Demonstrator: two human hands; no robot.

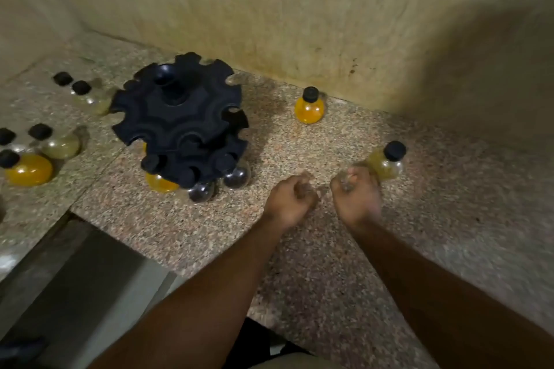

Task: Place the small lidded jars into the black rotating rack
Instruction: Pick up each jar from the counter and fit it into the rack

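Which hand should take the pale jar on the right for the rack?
Right. The right hand is already against the pale jar, fingers curled at its near side. The left hand sits between that jar and the black rack, so it looks better placed to steady the rack.

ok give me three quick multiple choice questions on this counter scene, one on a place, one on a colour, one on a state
1. Where does the black rack stand?
A. left of both hands
B. right of both hands
C. under the wall socket

2. What colour fills the jar near the wall?
A. red
B. orange-yellow
C. blue

3. How many jars hang in the rack's top tier?
A. none
B. four
C. all slots full

Answers:
1 A: the rack sits on the counter left of the left hand and right hand.
2 B: its round body is orange-yellow under a black lid.
3 A: the top notches are bare; jars hang only at the lower tier.
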